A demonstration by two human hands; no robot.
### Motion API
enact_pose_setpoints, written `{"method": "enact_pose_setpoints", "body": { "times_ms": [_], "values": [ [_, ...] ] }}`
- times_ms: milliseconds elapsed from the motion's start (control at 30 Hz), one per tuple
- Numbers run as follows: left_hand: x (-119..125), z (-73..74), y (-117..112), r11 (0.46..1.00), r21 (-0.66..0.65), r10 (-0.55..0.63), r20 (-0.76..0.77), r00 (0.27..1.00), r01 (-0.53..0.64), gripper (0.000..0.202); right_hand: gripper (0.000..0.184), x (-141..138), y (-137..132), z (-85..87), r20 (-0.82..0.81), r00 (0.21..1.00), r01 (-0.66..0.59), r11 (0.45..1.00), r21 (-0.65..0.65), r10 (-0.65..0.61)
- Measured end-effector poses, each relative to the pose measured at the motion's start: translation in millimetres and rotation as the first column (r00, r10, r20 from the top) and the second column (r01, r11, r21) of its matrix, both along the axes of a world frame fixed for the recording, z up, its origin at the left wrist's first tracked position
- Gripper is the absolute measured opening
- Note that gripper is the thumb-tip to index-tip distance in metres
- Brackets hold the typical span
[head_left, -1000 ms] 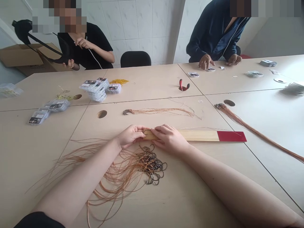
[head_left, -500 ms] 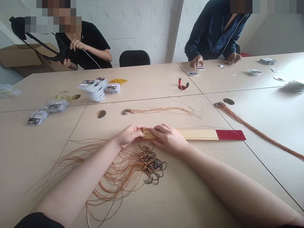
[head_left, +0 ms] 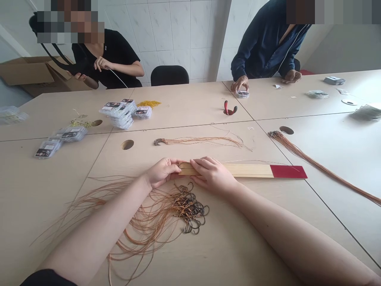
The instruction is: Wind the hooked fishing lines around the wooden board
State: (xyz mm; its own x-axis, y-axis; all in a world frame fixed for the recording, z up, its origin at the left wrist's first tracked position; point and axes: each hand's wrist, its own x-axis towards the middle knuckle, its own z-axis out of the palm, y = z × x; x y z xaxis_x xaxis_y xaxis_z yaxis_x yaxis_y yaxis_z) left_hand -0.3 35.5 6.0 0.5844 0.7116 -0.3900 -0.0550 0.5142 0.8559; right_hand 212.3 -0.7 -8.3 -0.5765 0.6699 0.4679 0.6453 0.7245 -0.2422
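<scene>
A long flat wooden strip (head_left: pixel 247 171) with a dark red end lies across the table in front of me. My left hand (head_left: pixel 163 172) pinches its left end, where a small dark hook seems to sit by the fingertips. My right hand (head_left: pixel 212 174) wraps over the strip just beside it, thumb below and fingers on top. A thin line runs along the strip toward the red end. Just below my hands rests a tangled heap of dark fish hooks (head_left: pixel 192 210) tied to orange-brown lines (head_left: pixel 143 230), partly hidden by my left forearm.
Behind the strip lies a bundle of hooked lines (head_left: pixel 202 140); another bundle (head_left: pixel 315 161) is at right. Clear plastic boxes (head_left: pixel 120 113) are stacked at left. Red-handled pliers (head_left: pixel 229 108) stick out of a table hole. Two people sit opposite, one hand (head_left: pixel 241 84) on a small box.
My hands and the strip stay nearly still. Across the table, the right-hand person's hand has set a small box down onto another. The view has tilted slightly.
</scene>
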Motion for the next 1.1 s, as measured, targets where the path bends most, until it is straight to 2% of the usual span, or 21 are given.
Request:
{"method": "enact_pose_setpoints", "body": {
  "times_ms": [433, 600, 733, 867, 1000, 1100],
  "values": [
    [-0.8, -2.4, -0.8, 1.000, 0.013, -0.001, -0.007, 1.000, 0.001, 0.037, 0.041, -0.2, -0.5, 0.8, 0.042, 0.999, 0.016, 1.000, 0.001, -0.016],
    [-2.6, -1.7, -0.4, 1.000, -0.001, 0.030, 0.016, 0.999, -0.030, 0.036, 0.051, 4.2, 4.5, 5.2, 0.057, 0.996, -0.067, 0.997, 0.032, 0.065],
    [-2.6, -1.4, -1.1, 0.999, 0.004, 0.051, 0.019, 0.999, -0.051, 0.035, 0.043, 5.4, 6.5, 7.9, 0.035, 0.997, -0.070, 0.997, 0.028, 0.069],
    [1.4, -0.5, -5.2, 0.994, 0.074, 0.078, 0.001, 0.997, -0.078, 0.034, 0.028, 1.8, 4.5, 8.1, -0.121, 0.993, 0.002, 0.999, -0.050, -0.008],
    [5.6, -1.2, -9.0, 0.984, 0.158, 0.082, -0.024, 0.996, -0.077, 0.036, 0.021, -3.7, 2.4, 11.8, -0.331, 0.928, 0.099, 0.971, -0.220, -0.170],
    [6.5, -3.2, -9.9, 0.973, 0.222, 0.078, -0.020, 0.997, -0.071, 0.039, 0.017, -6.2, 2.5, 18.4, -0.386, 0.894, 0.117, 0.948, -0.294, -0.230]
  ]
}}
